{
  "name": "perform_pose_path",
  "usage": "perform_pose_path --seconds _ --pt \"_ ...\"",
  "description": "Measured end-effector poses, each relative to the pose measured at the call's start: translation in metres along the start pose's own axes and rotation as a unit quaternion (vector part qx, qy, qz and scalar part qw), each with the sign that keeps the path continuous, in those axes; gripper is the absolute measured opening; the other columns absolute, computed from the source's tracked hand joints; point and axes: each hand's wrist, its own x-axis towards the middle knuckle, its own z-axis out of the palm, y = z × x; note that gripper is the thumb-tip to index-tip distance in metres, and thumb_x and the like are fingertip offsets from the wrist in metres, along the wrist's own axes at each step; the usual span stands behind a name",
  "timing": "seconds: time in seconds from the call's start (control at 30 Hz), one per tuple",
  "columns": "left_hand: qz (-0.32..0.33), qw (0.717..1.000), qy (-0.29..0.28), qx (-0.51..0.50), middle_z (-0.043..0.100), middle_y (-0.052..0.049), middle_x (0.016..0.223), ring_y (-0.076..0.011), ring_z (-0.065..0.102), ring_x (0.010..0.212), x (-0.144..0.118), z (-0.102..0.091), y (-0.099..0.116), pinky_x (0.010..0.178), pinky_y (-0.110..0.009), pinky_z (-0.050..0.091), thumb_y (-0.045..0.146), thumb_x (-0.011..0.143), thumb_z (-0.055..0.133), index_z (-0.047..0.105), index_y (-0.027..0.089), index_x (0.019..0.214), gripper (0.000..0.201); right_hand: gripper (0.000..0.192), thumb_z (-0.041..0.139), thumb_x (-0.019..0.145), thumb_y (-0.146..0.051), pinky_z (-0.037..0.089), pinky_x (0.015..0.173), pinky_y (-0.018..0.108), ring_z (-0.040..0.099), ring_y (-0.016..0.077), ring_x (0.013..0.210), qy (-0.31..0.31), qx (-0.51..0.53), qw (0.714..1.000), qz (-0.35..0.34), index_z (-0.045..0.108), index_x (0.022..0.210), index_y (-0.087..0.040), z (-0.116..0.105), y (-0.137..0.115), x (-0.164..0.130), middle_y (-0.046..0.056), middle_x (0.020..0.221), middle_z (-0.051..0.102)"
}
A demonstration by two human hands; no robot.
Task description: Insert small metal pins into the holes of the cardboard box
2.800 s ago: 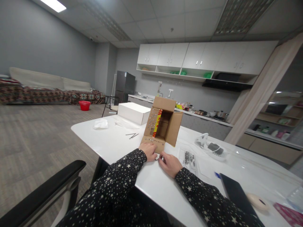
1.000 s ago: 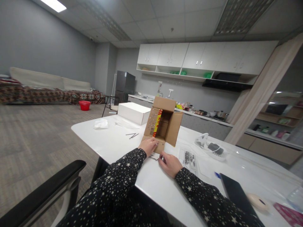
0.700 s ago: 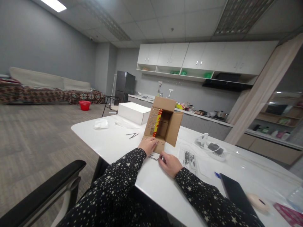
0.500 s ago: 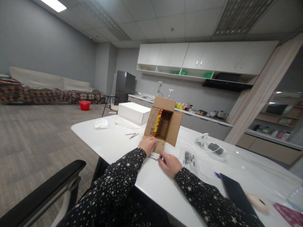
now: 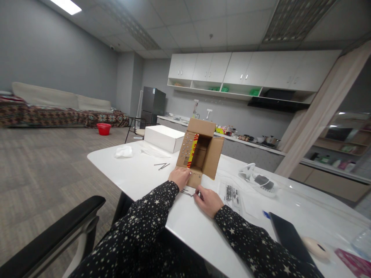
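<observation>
A brown cardboard box lies on its side on the white table, its flaps open toward me. Rows of small metal nails stick through its left flap and its bottom flap. My left hand lies on the left end of the bottom flap and grips it, fingertips at a nail head. My right hand rests on the table just in front of the box. Its thumb and forefinger pinch the end of one of a few loose nails lying between my hands.
A white box, a crumpled white cloth and two more nails lie farther back. Plastic bags of small parts, a white tool, a dark tablet and a tape roll lie to the right. A chair armrest is at lower left.
Since 2.8 s ago my left hand has slid up onto the bottom flap, uncovering the loose nails on the table. Over the last second both hands have barely moved.
</observation>
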Motion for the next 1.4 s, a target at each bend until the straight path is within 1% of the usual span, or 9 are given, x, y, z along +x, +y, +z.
perform_pose_path --seconds 0.27,0.43,0.57,0.73,0.87,1.4 --pt "-0.021 1.000 -0.003 0.006 0.070 -0.011 0.096 -0.0207 0.063 0.095 -0.0002 -0.0021 0.0005 0.087 -0.035 0.046 0.021 0.090 0.042 0.064 0.016 0.098 0.024 0.015 0.045 0.089 -0.030 0.027 0.060 0.023 0.053 0.0129 0.064 0.001 -0.003 1.000 0.001 0.056 0.091 -0.020 0.0000 -0.0001 0.0000 0.000 0.072 0.063" --pt "-0.044 0.999 0.000 0.022 0.070 -0.008 0.092 -0.0183 0.064 0.088 -0.0001 -0.0017 -0.0005 0.082 -0.032 0.046 0.022 0.091 0.040 0.061 0.018 0.099 0.023 0.014 0.045 0.089 -0.029 0.028 0.060 0.023 0.053 0.0128 0.064 0.000 -0.001 1.000 0.001 0.055 0.092 -0.021 0.0010 0.0005 0.0000 0.000 0.072 0.062" --pt "-0.059 0.998 -0.003 0.030 0.070 -0.007 0.086 -0.0191 0.065 0.080 0.0001 -0.0012 -0.0011 0.076 -0.032 0.046 0.023 0.092 0.037 0.058 0.019 0.099 0.023 0.014 0.045 0.089 -0.030 0.027 0.059 0.023 0.053 0.0127 0.063 0.007 0.002 1.000 -0.004 0.055 0.090 -0.020 0.0015 0.0015 0.0001 0.000 0.070 0.061" --pt "-0.064 0.998 0.001 0.021 0.070 -0.007 0.085 -0.0184 0.065 0.080 0.0002 -0.0006 -0.0014 0.076 -0.031 0.046 0.024 0.092 0.038 0.058 0.020 0.098 0.021 0.012 0.046 0.088 -0.028 0.027 0.059 0.023 0.052 0.0127 0.063 0.005 0.008 1.000 -0.004 0.055 0.089 -0.021 0.0007 0.0006 0.0000 0.000 0.069 0.061" --pt "-0.058 0.998 -0.001 0.023 0.070 -0.006 0.086 -0.0169 0.064 0.081 0.0008 -0.0005 -0.0010 0.079 -0.030 0.045 0.022 0.091 0.040 0.058 0.020 0.097 0.019 0.012 0.046 0.088 -0.029 0.028 0.060 0.023 0.053 0.0129 0.063 0.003 0.007 1.000 -0.003 0.055 0.090 -0.021 0.0001 0.0000 -0.0001 0.000 0.069 0.061" --pt "-0.012 1.000 0.000 0.022 0.069 -0.007 0.087 -0.0190 0.064 0.086 0.0024 0.0000 0.0046 0.081 -0.033 0.044 0.021 0.093 0.036 0.056 0.019 0.095 0.020 0.013 0.045 0.089 -0.029 0.028 0.060 0.023 0.052 0.0126 0.063 0.005 0.010 1.000 -0.003 0.055 0.090 -0.021 0.0012 0.0002 0.0000 0.000 0.069 0.061"
